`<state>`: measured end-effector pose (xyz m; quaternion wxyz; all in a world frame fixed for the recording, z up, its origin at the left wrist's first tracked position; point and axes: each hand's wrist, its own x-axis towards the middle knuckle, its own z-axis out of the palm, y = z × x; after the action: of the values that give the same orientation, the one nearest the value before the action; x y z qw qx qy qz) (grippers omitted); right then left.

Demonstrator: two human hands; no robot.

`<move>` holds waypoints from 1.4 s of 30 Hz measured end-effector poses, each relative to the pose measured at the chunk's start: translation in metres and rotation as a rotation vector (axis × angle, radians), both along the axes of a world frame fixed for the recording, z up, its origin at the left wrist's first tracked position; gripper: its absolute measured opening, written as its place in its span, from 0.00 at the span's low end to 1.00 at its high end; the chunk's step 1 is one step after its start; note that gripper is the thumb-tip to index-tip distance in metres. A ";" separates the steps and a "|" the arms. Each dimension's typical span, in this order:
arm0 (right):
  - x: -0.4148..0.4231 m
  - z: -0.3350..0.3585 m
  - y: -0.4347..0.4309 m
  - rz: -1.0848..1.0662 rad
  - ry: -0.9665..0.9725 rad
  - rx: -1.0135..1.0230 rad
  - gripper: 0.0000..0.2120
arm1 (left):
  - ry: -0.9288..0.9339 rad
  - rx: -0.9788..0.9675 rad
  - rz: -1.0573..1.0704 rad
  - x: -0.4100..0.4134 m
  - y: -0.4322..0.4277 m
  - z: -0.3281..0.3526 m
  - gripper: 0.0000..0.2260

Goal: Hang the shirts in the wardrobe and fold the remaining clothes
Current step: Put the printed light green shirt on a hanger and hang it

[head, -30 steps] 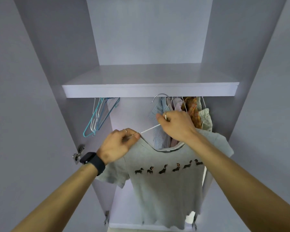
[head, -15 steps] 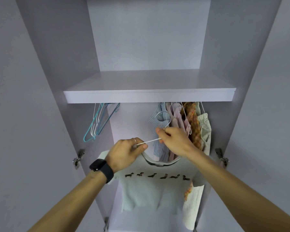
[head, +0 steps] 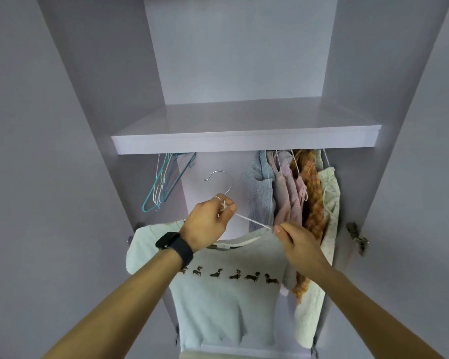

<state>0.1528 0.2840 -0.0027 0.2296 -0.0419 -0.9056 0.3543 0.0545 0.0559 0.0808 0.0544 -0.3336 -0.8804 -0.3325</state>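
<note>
A pale grey T-shirt (head: 226, 304) with a row of small dog prints hangs on a white wire hanger (head: 219, 182), held in front of the open wardrobe below the shelf. My left hand (head: 208, 224) grips the hanger's neck just under its metal hook. My right hand (head: 296, 239) pinches the shirt's collar and the hanger's right arm. The hook is free in the air, left of the hung clothes and below the rail, which the shelf hides.
Several shirts (head: 290, 193) hang at the right under the white shelf (head: 244, 143). Several bare blue and white hangers (head: 163, 182) hang at the left. Wardrobe doors stand open on both sides, with hinges (head: 355, 237) at the right.
My left hand moved from the shirt's left shoulder up to the hanger's neck. My right hand left the neck and went down to the collar on the right. The hanger shifted left.
</note>
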 end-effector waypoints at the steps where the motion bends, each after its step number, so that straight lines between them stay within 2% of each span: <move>1: 0.000 -0.004 0.001 -0.006 -0.021 0.009 0.12 | -0.005 -0.005 0.012 0.001 0.003 -0.001 0.09; 4: 0.005 -0.013 0.010 -0.024 -0.052 0.017 0.10 | -0.041 -0.054 0.030 -0.002 -0.004 -0.011 0.11; 7: 0.016 -0.006 0.017 0.011 -0.087 -0.025 0.13 | -0.137 -0.002 0.069 -0.001 -0.011 -0.017 0.11; 11: 0.021 -0.006 0.013 0.166 -0.137 0.143 0.12 | -0.208 0.063 0.094 0.000 -0.010 -0.018 0.11; 15: 0.020 -0.005 0.004 0.167 -0.130 0.153 0.08 | -0.221 0.088 0.135 -0.002 -0.007 -0.016 0.10; 18: 0.016 -0.007 -0.008 0.189 -0.080 0.172 0.07 | -0.203 0.039 0.148 -0.008 -0.004 -0.019 0.10; 21: 0.015 -0.009 -0.021 0.198 -0.126 0.107 0.08 | -0.186 -0.014 0.157 -0.016 -0.001 -0.023 0.12; 24: 0.007 -0.012 -0.033 0.117 -0.137 0.058 0.09 | -0.093 -0.177 0.099 -0.038 -0.004 -0.025 0.18; 26: -0.002 -0.015 -0.039 0.053 -0.171 0.078 0.10 | -0.037 -0.361 0.082 -0.049 -0.011 -0.028 0.23; 29: -0.024 -0.011 -0.045 -0.076 -0.252 0.092 0.11 | 0.191 -0.577 0.099 -0.073 -0.027 -0.025 0.26; 34: -0.066 -0.006 -0.055 -0.257 -0.385 0.153 0.08 | 0.614 -0.457 0.086 -0.118 -0.039 -0.009 0.35; 38: -0.095 0.001 -0.059 -0.348 -0.425 0.084 0.07 | 0.714 -0.390 0.107 -0.153 -0.033 -0.001 0.39; 42: -0.120 0.011 -0.053 -0.420 -0.389 -0.027 0.09 | 0.699 -0.365 0.138 -0.186 -0.015 -0.006 0.38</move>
<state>0.0326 0.2308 0.0082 0.1191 -0.2989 -0.8992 0.2964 -0.1311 0.0407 0.0745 0.3127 -0.3710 -0.8738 -0.0325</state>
